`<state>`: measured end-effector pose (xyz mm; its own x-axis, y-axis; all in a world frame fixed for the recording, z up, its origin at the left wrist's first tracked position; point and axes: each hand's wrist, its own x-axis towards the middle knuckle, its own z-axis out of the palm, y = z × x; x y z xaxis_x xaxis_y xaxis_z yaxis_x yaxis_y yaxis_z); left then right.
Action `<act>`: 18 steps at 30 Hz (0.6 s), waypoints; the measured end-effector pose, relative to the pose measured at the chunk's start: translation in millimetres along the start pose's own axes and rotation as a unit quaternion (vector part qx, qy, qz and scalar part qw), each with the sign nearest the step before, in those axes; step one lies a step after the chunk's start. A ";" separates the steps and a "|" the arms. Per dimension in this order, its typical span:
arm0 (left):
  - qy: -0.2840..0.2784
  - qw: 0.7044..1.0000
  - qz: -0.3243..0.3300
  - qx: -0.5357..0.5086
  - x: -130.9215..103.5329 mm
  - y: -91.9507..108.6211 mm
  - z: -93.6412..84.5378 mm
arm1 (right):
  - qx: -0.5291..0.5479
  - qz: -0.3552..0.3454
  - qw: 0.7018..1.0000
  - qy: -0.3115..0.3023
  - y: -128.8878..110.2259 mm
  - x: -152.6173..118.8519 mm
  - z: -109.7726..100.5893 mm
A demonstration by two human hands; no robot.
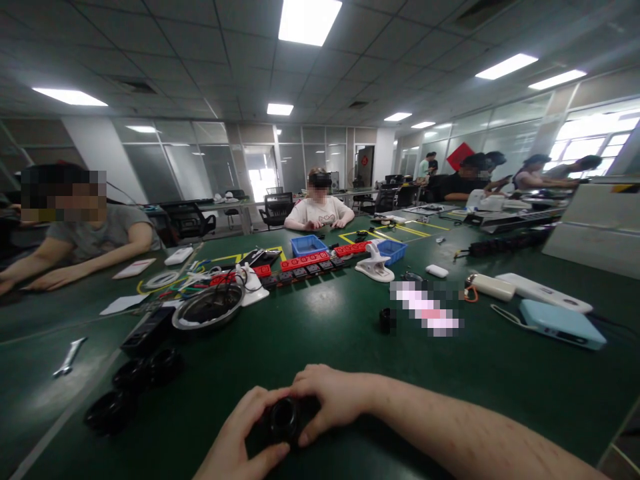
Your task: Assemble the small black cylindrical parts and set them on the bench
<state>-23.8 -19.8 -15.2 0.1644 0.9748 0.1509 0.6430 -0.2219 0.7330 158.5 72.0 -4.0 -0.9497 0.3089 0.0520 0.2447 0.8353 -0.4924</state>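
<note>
A black, round, hollow part [283, 416] stands on the green table right in front of me, its opening facing up. My left hand [245, 430] curves around its left side, fingers at the back and thumb in front. From the right, my right hand [330, 397] closes on it, with its fingertips meeting the left ones behind the part. What kind of part it is, I cannot make out. Similar black pieces [109, 412] lie in a group to the left. Another small black piece [385, 320] stands beyond my right hand.
An open-end wrench [70, 357] lies far left. A round metal tray [210, 308], red power strips [304, 261], blue bins [309, 246] and a white clamp stand [374, 263] are farther back. A light-blue box [563, 323] sits at right. Co-workers sit across and to the left.
</note>
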 end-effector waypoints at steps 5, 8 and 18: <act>0.007 1.000 -0.009 -0.008 -0.9 -5.4 3.5 | 0.011 0.040 0.999 0.016 -2.0 2.3 6.3; 0.005 1.000 -0.009 0.007 -0.7 -12.0 6.6 | -0.064 0.113 0.990 0.063 -14.3 5.0 17.4; -0.004 0.998 0.035 0.050 -0.6 -11.0 4.0 | -0.047 0.022 0.998 0.019 -9.8 2.3 5.3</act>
<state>-27.9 -18.0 -26.0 0.2173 0.9565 0.1945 0.7015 -0.2916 0.6503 152.9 62.1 -3.7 -0.9303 0.3609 0.0657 0.3044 0.8595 -0.4105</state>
